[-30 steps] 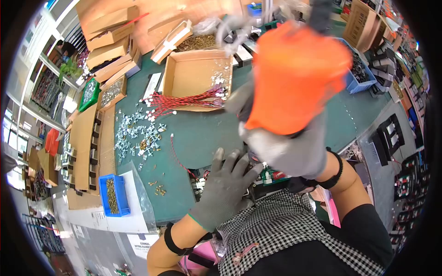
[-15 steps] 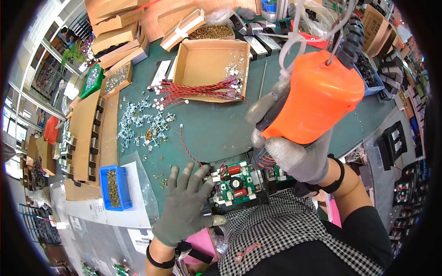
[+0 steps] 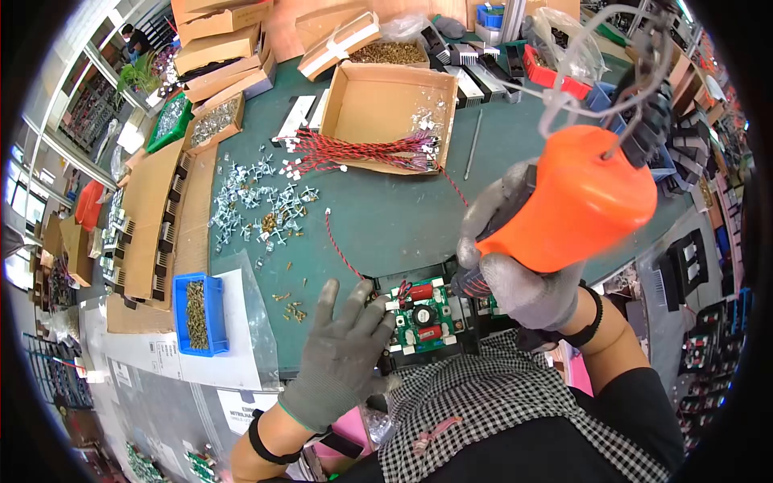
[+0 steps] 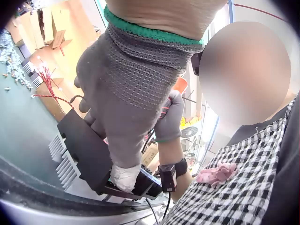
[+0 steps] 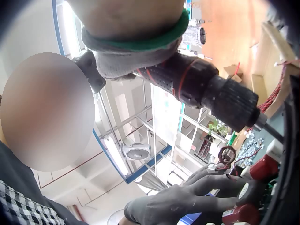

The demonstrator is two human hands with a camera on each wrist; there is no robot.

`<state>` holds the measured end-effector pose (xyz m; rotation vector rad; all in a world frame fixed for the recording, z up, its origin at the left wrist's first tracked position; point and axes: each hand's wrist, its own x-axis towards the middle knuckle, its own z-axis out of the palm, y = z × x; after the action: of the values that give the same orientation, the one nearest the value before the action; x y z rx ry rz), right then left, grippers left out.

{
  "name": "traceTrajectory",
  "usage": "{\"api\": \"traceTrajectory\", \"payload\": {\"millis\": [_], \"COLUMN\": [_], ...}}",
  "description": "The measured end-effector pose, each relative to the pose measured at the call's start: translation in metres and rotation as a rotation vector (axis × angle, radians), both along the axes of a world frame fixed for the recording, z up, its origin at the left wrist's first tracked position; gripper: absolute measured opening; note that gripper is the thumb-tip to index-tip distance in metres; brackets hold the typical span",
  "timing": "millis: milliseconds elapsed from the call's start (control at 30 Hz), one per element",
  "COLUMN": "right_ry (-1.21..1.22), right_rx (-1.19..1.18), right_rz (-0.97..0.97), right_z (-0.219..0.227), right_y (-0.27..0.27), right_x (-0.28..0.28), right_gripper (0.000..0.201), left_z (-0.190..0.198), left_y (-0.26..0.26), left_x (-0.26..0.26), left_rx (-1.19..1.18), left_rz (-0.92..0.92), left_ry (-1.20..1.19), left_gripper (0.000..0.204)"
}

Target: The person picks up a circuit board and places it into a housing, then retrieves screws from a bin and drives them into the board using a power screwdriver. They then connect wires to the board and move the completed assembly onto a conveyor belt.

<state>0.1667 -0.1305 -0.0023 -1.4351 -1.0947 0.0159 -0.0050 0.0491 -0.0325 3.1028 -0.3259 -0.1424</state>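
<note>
My right hand [image 3: 531, 282] grips an orange-and-black power screwdriver [image 3: 572, 201] over the right end of a black housing. Its black chuck [image 5: 229, 101] and thin bit show in the right wrist view, tilted down beside the housing's edge. In the housing sits a green circuit board [image 3: 435, 310] with red components and a round black coil. The gloved left hand [image 3: 342, 350] lies at the housing's left end, fingers extended and spread. In the left wrist view its thumb is at one edge of the black housing [image 4: 82, 152]. A red-black twisted wire [image 3: 340, 251] runs from the board.
Beyond the housing, a cardboard tray [image 3: 378, 101] holds a bundle of red-black wires [image 3: 362, 149]. Metal pieces [image 3: 250, 201] lie loose on the green mat, with brass screws [image 3: 294, 312] nearer. A blue bin [image 3: 217, 314] of screws is at left. A metal rod [image 3: 473, 145] lies behind.
The left hand first drew back left from the housing, uncovering the board, then came in again to its left end. The screwdriver has come lower and to the right in view, still gripped.
</note>
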Motion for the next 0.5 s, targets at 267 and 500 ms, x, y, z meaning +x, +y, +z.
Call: {"api": "traceTrajectory", "payload": {"millis": [267,500], "right_ry": [0.139,-0.049], "right_rx": [0.13,0.32], "right_rz": [0.065,-0.038], "right_z": [0.034,0.025], "right_y": [0.011,0.073], "right_x": [-0.01,-0.044], "right_gripper": [0.06,0.046], "left_z": [-0.005,-0.015], "left_y": [-0.002,0.002], "left_x": [-0.008,-0.012], "left_rx": [-0.048,-0.136], "left_rz": [0.058,0.046], "left_ry": [-0.081,-0.136], "left_gripper": [0.076,0.076]}}
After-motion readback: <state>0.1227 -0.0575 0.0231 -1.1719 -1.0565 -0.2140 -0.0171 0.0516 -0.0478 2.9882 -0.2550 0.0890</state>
